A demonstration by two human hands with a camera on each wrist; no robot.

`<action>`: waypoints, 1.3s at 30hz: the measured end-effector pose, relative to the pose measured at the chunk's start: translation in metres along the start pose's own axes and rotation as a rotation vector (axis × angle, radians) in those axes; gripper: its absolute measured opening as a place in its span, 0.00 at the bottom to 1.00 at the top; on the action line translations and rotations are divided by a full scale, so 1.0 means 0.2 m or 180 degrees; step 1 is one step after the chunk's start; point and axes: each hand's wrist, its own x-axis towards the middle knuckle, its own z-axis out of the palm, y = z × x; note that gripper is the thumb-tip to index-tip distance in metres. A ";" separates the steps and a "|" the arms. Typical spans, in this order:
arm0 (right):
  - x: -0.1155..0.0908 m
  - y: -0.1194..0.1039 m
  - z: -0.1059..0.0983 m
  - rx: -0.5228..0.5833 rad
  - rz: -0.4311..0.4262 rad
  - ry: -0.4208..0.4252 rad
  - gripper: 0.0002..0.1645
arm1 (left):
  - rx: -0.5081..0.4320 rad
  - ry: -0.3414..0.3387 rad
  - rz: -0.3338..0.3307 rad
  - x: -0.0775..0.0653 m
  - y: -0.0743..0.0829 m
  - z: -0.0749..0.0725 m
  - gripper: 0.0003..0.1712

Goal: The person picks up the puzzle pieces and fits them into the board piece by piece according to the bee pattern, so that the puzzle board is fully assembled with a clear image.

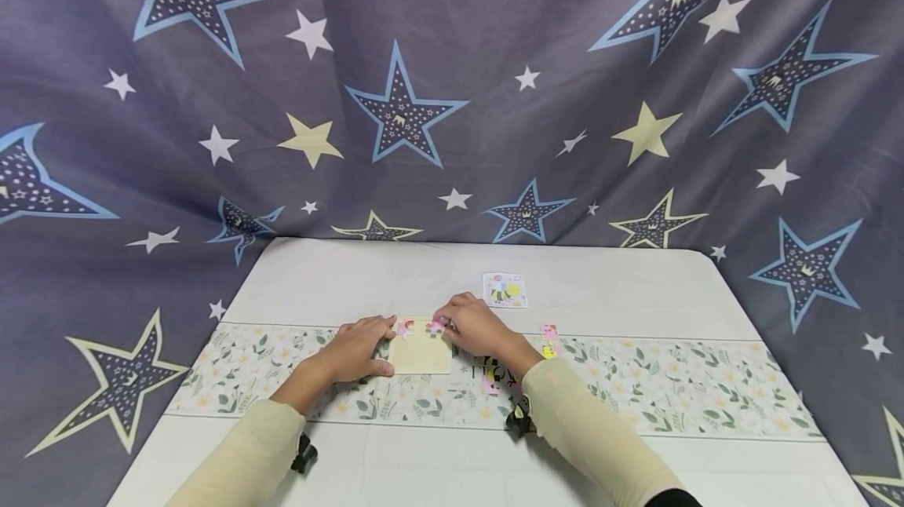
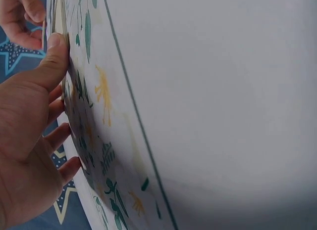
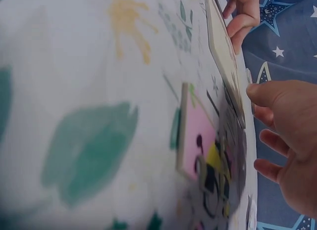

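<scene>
A cream puzzle board (image 1: 420,358) lies flat on the table, a pink puzzle piece (image 1: 406,328) in its upper left corner. My left hand (image 1: 362,349) rests at the board's left side with the fingers extended; in the left wrist view its thumb (image 2: 55,54) touches the edge. At the upper right of the board, my right hand (image 1: 475,325) pinches another pink piece (image 1: 434,328) between thumb and fingertips, close over the surface. The right wrist view hides most of that piece behind the thumb (image 3: 267,93).
A square picture card (image 1: 504,290) with a bee lies behind the right hand. Loose puzzle pieces (image 1: 549,332) sit right of the board, and several more (image 1: 490,383) lie partly under the right forearm. A floral runner (image 1: 671,381) crosses the white table.
</scene>
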 end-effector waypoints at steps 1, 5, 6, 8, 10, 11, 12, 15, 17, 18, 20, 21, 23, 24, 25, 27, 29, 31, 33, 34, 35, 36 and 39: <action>0.00 -0.01 0.00 -0.0014 0.0008 -0.0024 0.15 | -0.0004 0.0000 0.0002 0.00 0.00 0.00 0.39; 0.02 -0.03 0.00 -0.0062 0.0038 -0.0093 0.16 | -0.0002 -0.0010 0.0005 0.00 0.00 0.00 0.39; 0.02 -0.03 0.00 -0.0061 0.0041 -0.0098 0.16 | 0.0002 -0.0019 -0.0001 0.00 0.00 0.00 0.39; 0.03 -0.04 0.00 -0.0053 0.0039 -0.0091 0.16 | 0.0013 -0.0022 0.0003 0.00 0.00 0.00 0.40; 0.05 -0.04 0.01 -0.0058 0.0026 -0.0067 0.15 | 0.0022 -0.0032 -0.0006 0.00 -0.01 0.00 0.40; 0.05 -0.04 0.02 -0.0078 0.0018 -0.0060 0.15 | 0.0022 -0.0036 -0.0011 0.00 -0.01 0.00 0.40; 0.06 -0.05 0.02 -0.0091 0.0010 -0.0050 0.15 | 0.0026 -0.0036 -0.0013 0.00 -0.01 0.00 0.40; 0.07 -0.05 0.04 -0.0119 -0.0001 -0.0049 0.15 | 0.0039 -0.0030 -0.0014 0.00 -0.01 0.00 0.39; 0.08 -0.06 0.04 -0.0121 -0.0006 -0.0055 0.16 | 0.0038 -0.0025 -0.0011 0.00 -0.01 0.00 0.38; 0.08 -0.07 0.04 -0.0119 -0.0011 -0.0051 0.16 | 0.0044 -0.0019 -0.0003 0.00 -0.01 0.00 0.38; 0.09 -0.07 0.04 -0.0118 -0.0021 -0.0037 0.16 | 0.0043 -0.0016 0.0003 0.00 -0.01 0.00 0.38; 0.09 -0.08 0.04 -0.0133 -0.0025 -0.0024 0.16 | 0.0037 -0.0016 0.0003 0.00 -0.01 0.00 0.37; 0.10 -0.08 0.04 -0.0147 -0.0042 0.0007 0.15 | 0.0042 -0.0015 0.0001 0.00 -0.01 0.00 0.37; 0.10 -0.09 0.04 -0.0142 -0.0053 0.0022 0.15 | 0.0048 -0.0013 0.0002 0.00 0.00 0.00 0.37; 0.10 -0.09 0.04 -0.0148 -0.0059 0.0029 0.15 | 0.0051 -0.0017 -0.0003 0.00 0.00 0.00 0.37; 0.11 -0.09 0.05 -0.0170 -0.0073 0.0032 0.15 | 0.0060 -0.0018 -0.0004 0.00 0.00 0.00 0.38; 0.11 -0.10 0.05 -0.0199 -0.0081 0.0022 0.15 | 0.0063 -0.0018 -0.0002 0.00 0.00 0.00 0.37; 0.12 -0.10 0.06 -0.0236 -0.0073 0.0005 0.15 | 0.0064 -0.0016 0.0004 0.00 0.01 0.00 0.37; 0.12 -0.10 0.06 -0.0261 -0.0058 -0.0005 0.15 | 0.0053 -0.0016 0.0005 0.00 0.01 0.00 0.37; 0.13 -0.10 0.06 -0.0268 -0.0047 -0.0014 0.15 | 0.0045 -0.0017 0.0006 0.00 0.01 0.00 0.37; 0.13 -0.11 0.06 -0.0270 -0.0033 -0.0025 0.15 | 0.0063 -0.0009 0.0021 0.00 0.01 0.00 0.37; 0.13 -0.11 0.07 -0.0285 -0.0024 -0.0035 0.16 | 0.0056 -0.0010 0.0020 0.00 0.02 0.00 0.37; 0.14 -0.11 0.07 -0.0329 0.0002 -0.0079 0.16 | 0.0049 -0.0013 0.0018 0.00 0.02 0.00 0.37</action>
